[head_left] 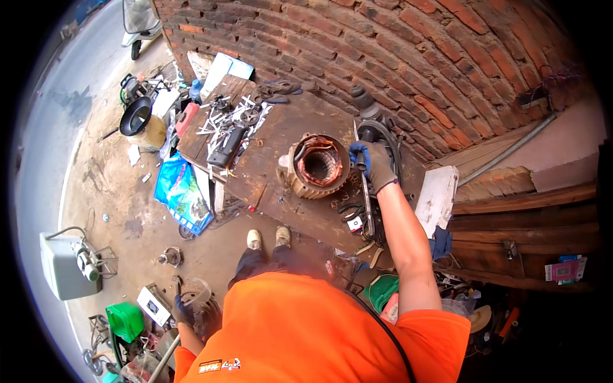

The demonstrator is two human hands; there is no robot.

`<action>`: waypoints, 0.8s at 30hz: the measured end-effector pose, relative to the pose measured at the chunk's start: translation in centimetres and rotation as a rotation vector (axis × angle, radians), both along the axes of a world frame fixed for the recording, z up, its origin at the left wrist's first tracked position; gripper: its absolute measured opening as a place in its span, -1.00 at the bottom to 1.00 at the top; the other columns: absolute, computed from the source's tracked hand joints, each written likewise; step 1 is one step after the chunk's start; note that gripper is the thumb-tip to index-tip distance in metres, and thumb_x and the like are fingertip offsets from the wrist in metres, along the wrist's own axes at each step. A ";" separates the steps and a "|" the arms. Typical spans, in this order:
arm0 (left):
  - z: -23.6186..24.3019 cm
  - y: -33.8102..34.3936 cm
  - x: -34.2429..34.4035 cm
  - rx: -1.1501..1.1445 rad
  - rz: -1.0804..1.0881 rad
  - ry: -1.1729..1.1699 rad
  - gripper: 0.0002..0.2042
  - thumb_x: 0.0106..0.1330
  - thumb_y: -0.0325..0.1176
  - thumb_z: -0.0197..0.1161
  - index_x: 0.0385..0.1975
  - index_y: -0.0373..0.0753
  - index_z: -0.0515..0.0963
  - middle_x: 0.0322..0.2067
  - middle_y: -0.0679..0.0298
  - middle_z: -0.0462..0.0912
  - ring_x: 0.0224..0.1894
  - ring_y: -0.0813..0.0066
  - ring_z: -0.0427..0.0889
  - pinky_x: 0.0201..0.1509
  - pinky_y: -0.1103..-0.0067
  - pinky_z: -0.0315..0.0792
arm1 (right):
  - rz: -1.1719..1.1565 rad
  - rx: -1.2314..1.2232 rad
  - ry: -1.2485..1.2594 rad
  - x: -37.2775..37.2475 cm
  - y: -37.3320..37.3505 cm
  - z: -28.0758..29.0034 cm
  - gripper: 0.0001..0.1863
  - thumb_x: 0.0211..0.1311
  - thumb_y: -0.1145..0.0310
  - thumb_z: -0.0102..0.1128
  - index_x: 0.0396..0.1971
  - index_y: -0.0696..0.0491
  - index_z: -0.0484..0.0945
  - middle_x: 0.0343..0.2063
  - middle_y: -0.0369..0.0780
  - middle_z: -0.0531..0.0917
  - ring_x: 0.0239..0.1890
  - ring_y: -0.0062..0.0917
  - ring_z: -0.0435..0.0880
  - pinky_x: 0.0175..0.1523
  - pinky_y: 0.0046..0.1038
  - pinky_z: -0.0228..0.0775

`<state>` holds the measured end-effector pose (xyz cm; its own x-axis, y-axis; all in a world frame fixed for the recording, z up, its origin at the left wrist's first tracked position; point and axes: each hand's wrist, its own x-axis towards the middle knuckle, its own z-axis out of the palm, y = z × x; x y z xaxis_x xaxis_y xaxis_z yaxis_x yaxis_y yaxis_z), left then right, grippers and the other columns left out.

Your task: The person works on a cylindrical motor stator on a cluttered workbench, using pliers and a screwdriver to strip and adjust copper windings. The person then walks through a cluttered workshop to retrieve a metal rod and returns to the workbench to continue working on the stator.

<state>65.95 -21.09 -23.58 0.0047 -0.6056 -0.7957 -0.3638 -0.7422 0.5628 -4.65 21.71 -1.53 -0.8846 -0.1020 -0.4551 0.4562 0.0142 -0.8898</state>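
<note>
**Gloved hand on a tool beside the stripped motor stator**

Dusty ground [128, 210] spreads out under you, with a brick wall [408, 57] rising at the far side behind a dark wooden worktop [281, 137]. Nearest to you, your left hand [183, 313] hangs low at your left side in a dark glove, close to a round metal part [199, 299] on the ground; whether its fingers are clenched or loose cannot be told. Just beyond, your shoes [268, 238] stand at the near edge of the worktop. Farther out, your right hand [373, 165], in a grey and blue glove, reaches across the worktop, its fingers wrapped around the dark body of a power tool [369, 124] that lies toward the wall. Just to the left of that hand sits the motor stator [314, 166], a tan housing with copper windings showing in its open face. At the far left end of the worktop lies a scatter of hand tools [233, 118].
</note>
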 end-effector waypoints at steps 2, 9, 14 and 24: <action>-0.6 -0.8 0.4 -0.087 -0.177 0.016 -0.70 0.38 -0.21 0.17 -0.02 -0.25 0.53 -0.37 0.13 0.71 -0.58 0.43 0.49 -0.55 0.54 0.35 | -0.026 -0.006 -0.039 0.8 -1.5 0.5 -0.85 0.09 0.38 0.31 -0.51 0.16 0.68 -0.57 -0.22 0.66 -0.61 -0.48 0.62 -0.51 -0.48 0.43; 5.4 -1.4 -9.3 0.006 -0.048 0.081 -0.59 0.43 -0.34 0.09 0.25 -0.25 0.43 -0.23 0.08 0.73 -0.51 0.58 0.49 -0.52 0.65 0.31 | 0.019 0.129 -0.146 0.1 -1.5 1.3 -0.85 0.10 0.34 0.31 -0.39 0.08 0.74 -0.47 -0.26 0.69 -0.50 -0.54 0.65 -0.43 -0.53 0.49; 2.5 -4.6 -10.3 0.067 -0.126 0.106 -0.60 0.46 -0.35 0.07 0.27 -0.27 0.41 -0.10 0.07 0.71 -0.57 0.56 0.46 -0.56 0.62 0.30 | 0.095 0.145 -0.161 -1.0 -1.2 -0.2 -0.85 0.12 0.29 0.28 -0.41 0.03 0.72 -0.49 -0.27 0.70 -0.50 -0.49 0.65 -0.41 -0.47 0.46; 10.5 -3.9 -18.9 -0.642 -0.841 0.035 -0.59 0.39 -0.28 0.10 0.17 -0.34 0.49 -0.13 -0.01 0.73 -0.14 0.08 0.73 -0.20 0.35 0.55 | 0.256 0.210 -0.312 -2.9 -1.2 -0.1 -0.84 0.22 0.23 0.26 -0.29 -0.05 0.70 -0.35 -0.28 0.67 -0.37 -0.47 0.57 -0.32 -0.39 0.51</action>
